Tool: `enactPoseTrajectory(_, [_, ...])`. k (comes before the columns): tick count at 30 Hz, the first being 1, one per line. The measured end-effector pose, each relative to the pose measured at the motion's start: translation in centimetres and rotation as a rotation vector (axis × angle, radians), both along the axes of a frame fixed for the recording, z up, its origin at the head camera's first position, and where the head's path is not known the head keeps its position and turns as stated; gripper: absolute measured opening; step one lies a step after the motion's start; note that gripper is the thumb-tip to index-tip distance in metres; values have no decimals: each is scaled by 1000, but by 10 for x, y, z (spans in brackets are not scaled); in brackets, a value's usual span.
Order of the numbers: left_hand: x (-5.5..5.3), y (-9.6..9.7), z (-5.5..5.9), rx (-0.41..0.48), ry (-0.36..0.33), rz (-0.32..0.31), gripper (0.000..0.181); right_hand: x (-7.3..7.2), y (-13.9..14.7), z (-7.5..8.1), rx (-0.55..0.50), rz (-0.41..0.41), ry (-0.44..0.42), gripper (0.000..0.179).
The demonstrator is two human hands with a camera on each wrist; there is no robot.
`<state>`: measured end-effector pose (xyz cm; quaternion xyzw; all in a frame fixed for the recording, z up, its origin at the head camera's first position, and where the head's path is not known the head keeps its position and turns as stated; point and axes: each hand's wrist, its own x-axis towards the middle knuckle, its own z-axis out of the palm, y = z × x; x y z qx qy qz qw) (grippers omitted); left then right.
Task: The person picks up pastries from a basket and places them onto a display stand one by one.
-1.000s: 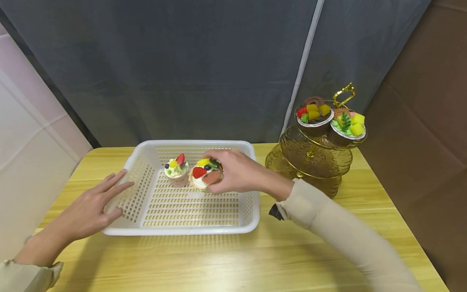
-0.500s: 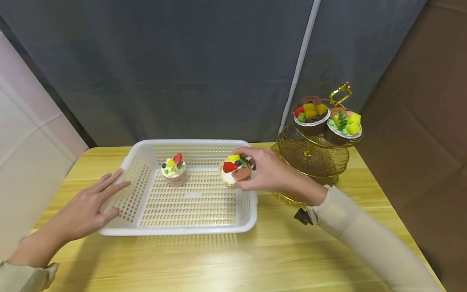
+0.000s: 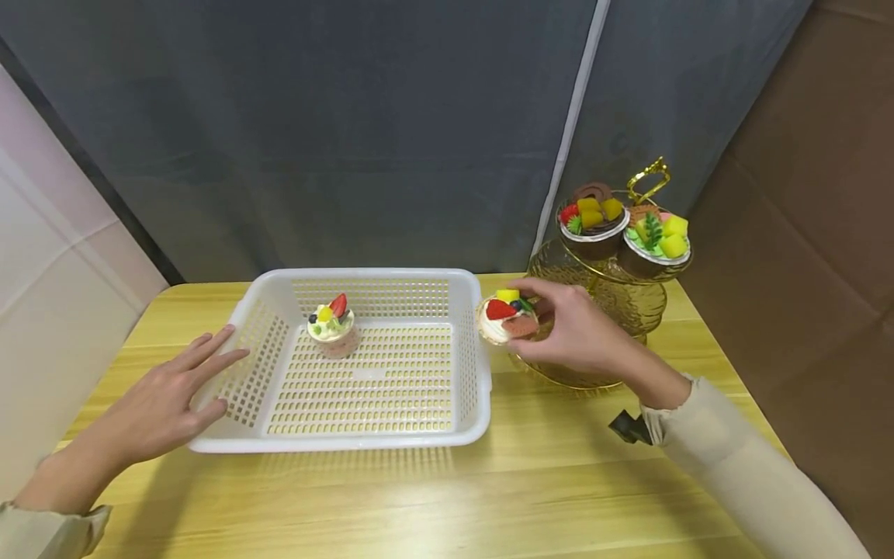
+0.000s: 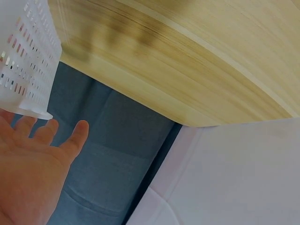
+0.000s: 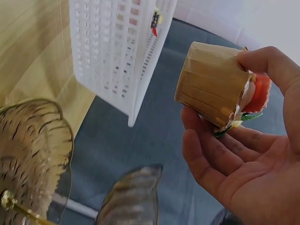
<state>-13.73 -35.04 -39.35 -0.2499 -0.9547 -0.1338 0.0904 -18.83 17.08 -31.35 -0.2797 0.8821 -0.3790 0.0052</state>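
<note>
My right hand (image 3: 580, 326) grips a fruit-topped cupcake (image 3: 504, 320) between thumb and fingers, in the air just past the basket's right rim. The right wrist view shows its tan paper cup (image 5: 211, 79), tilted on its side in that view. My left hand (image 3: 161, 400) lies with fingers extended at the left rim of the white plastic basket (image 3: 335, 444). Inside that basket stands a second cupcake (image 3: 334, 334) with cream, a strawberry slice and berries. A gold-tinted tiered stand (image 3: 632, 299) is right behind my right hand, which hides part of its lower tiers.
On the stand's top tier sit two brown-cupped cupcakes, one with chocolate topping (image 3: 594, 225) and one with green topping (image 3: 655, 244). A gold handle (image 3: 649, 180) rises above them. The wooden table (image 3: 419, 505) ends at a grey curtain (image 3: 349, 140) behind.
My right hand has carried the cupcake rightward, out from over the basket's middle to beyond its right rim, near the stand. The left hand stays at the left rim.
</note>
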Motion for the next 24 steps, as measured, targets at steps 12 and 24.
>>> enactPoseTrajectory(12, [0, 0, -1, 14, -6, -3, 66, 12, 35, -6, -20, -117, 60, 68])
enactPoseTrajectory(24, [0, -1, -2, 16, 3, -7, 66, 23, 53, -9, -43, -200, 70, 67])
